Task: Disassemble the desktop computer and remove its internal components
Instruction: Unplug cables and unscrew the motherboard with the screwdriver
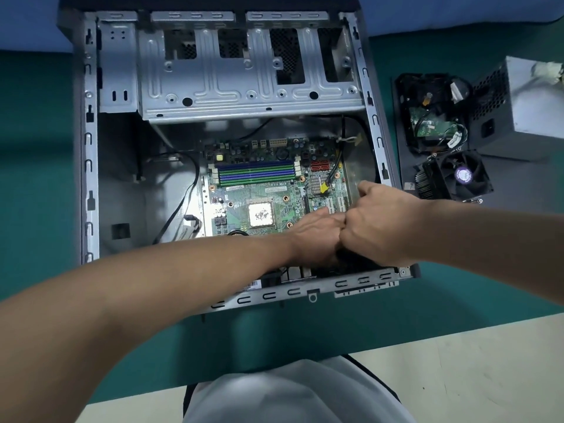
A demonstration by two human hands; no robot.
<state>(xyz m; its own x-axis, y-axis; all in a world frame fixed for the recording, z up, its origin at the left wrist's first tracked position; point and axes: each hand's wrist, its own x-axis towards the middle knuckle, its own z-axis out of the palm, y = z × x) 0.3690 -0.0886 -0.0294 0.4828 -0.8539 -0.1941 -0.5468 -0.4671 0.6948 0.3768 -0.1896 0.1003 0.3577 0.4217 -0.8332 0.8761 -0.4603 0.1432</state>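
One open case lies on its side on a green mat, its drive cage at the far end. One motherboard sits in the case floor, near the right wall. On it are four RAM sticks side by side, two blue and two green as far as can be told, and one bare CPU with dried paste on top. One black cable loops over the empty floor to the left of the board.

Both hands meet at the board's near right corner, knuckles touching. The left hand lies flat-ish over the board edge, fingers curled down out of sight. The right hand is closed in a loose fist, its thumb raised toward the right wall. Something dark shows under the two hands, but whether either hand grips it cannot be told.

Outside the case, to the right, three removed parts rest on a dark panel: one hard drive tangled in cables, one grey power supply, and one cooler with its fan up, nearest the right hand but apart from it
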